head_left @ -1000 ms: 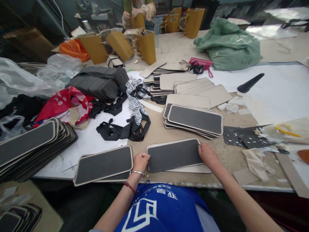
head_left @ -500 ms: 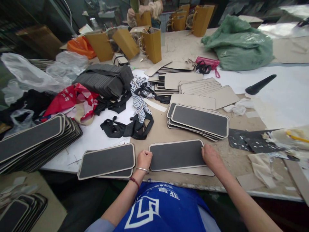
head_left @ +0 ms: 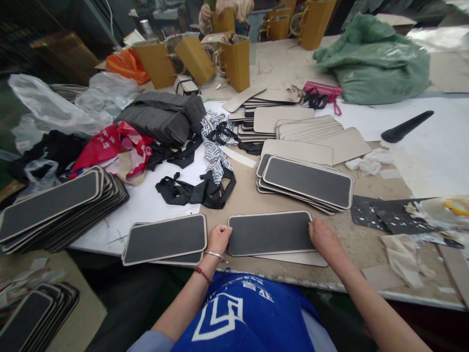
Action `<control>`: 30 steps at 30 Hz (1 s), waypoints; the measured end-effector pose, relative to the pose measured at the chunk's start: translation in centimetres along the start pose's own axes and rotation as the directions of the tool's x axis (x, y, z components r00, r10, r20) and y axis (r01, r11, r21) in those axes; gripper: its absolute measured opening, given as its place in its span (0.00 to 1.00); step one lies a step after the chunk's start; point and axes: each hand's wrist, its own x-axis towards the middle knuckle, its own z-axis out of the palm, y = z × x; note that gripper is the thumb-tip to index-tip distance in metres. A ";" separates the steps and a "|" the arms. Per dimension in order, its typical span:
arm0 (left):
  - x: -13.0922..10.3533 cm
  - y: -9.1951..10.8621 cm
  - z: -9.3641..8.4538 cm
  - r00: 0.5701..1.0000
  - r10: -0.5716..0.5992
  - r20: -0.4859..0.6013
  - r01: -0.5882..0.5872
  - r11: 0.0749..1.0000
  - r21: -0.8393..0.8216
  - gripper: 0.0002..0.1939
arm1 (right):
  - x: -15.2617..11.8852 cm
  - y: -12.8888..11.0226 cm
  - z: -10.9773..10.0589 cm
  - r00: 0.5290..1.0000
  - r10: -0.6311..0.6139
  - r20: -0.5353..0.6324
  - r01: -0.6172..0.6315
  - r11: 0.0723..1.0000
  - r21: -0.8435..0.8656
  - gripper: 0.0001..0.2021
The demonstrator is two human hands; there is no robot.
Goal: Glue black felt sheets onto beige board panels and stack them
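A dark grey rectangular panel with rounded corners and a beige border [head_left: 270, 233] lies in front of me at the table's near edge. My left hand [head_left: 220, 239], closed, pinches its left end. At the opposite end, the fingers of my right hand [head_left: 324, 239] are closed on its right edge. Beneath it a beige board [head_left: 293, 259] sticks out at the lower right. Left of my left hand rest two similar panels [head_left: 166, 239], one on the other at a slight angle. A stack of such panels [head_left: 308, 181] sits just beyond my right hand.
Another panel stack [head_left: 51, 205] stands at the left edge. Farther back are beige boards [head_left: 308, 129], a strapped dark grey bundle [head_left: 157, 117], black fabric strips [head_left: 198, 188] and a green sack [head_left: 381, 63]. Glue-spotted black sheets [head_left: 392, 215] lie right. A person's hand [head_left: 205, 14] shows across the table.
Both hands keep hold of the panel's two ends, with hardly any movement. The whole view has shifted slightly, so things appear a little farther right.
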 end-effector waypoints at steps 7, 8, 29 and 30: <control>0.2 0.2 0.4 1.000 0.004 -0.028 -0.002 0.998 0.060 0.09 | -0.2 -0.2 -0.4 1.000 0.003 0.017 -0.003 1.000 -0.021 0.12; 0.2 0.4 0.4 0.999 0.011 -0.035 -0.008 0.997 0.080 0.09 | -0.2 -0.2 -0.4 1.000 0.002 0.015 -0.002 1.000 -0.021 0.12; -0.6 1.4 0.6 0.984 0.178 -0.012 -0.157 0.895 0.418 0.10 | -0.5 -0.1 -0.6 0.999 0.044 0.008 -0.044 0.998 0.032 0.11; -0.6 1.4 0.6 0.983 0.182 -0.014 -0.159 0.892 0.423 0.10 | -0.5 -0.1 -0.6 0.999 0.041 0.007 -0.042 0.999 0.036 0.11</control>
